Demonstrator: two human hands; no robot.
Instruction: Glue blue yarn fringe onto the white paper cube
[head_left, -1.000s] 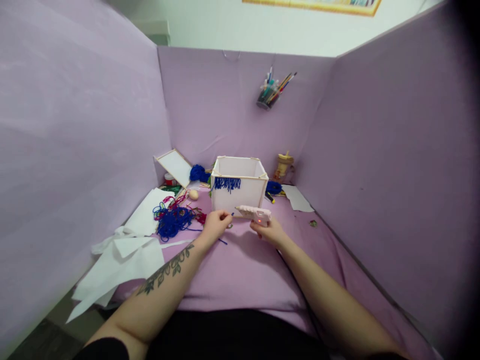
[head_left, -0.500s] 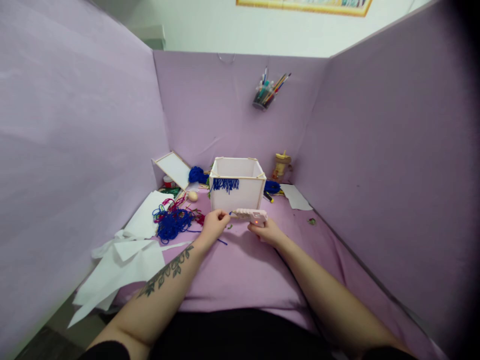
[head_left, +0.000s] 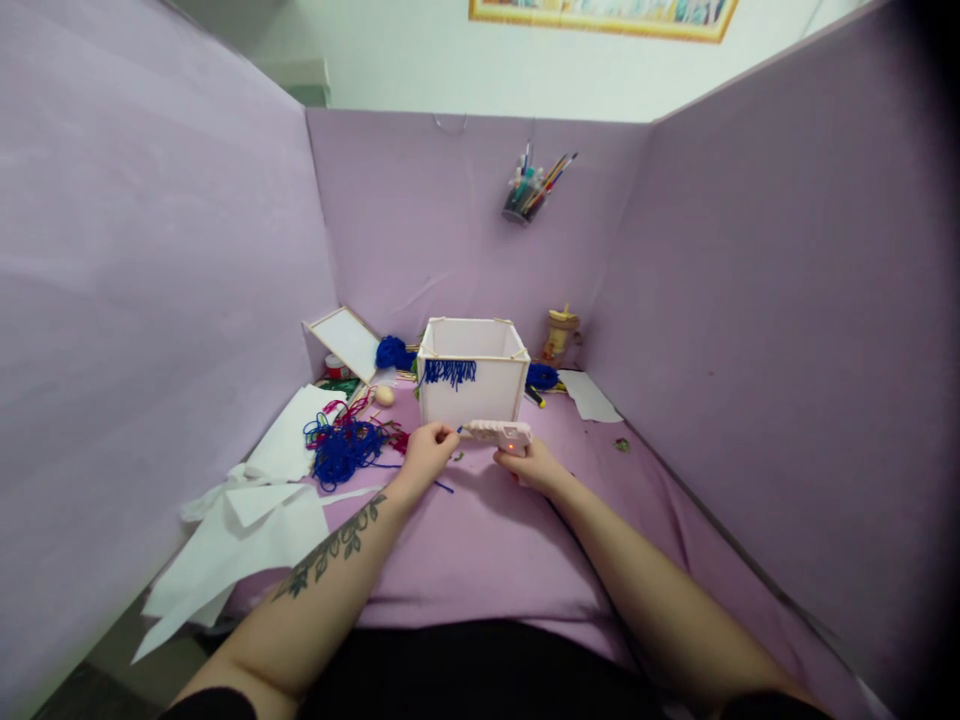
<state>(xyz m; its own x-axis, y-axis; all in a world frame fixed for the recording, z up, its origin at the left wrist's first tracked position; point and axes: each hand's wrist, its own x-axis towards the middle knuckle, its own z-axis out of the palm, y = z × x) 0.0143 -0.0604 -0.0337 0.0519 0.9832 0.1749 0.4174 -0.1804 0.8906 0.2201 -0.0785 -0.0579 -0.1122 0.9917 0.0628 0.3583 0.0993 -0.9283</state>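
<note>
Over the last second the glue gun (head_left: 497, 434) in the right hand (head_left: 529, 465) has slid leftward, so its nozzle now sits right at the fingertips of the left hand (head_left: 426, 452), where a gap showed before. The right hand has drawn slightly closer to the left hand.

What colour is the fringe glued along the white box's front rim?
Dark blue; the fringe shows best in the head view.

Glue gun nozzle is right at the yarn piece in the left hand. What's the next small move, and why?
Probably dab glue on the strand's end: the right hand aims the glue gun at the blue yarn strand pinched by the left hand, just before the white box with its unfinished blue fringe.
</note>
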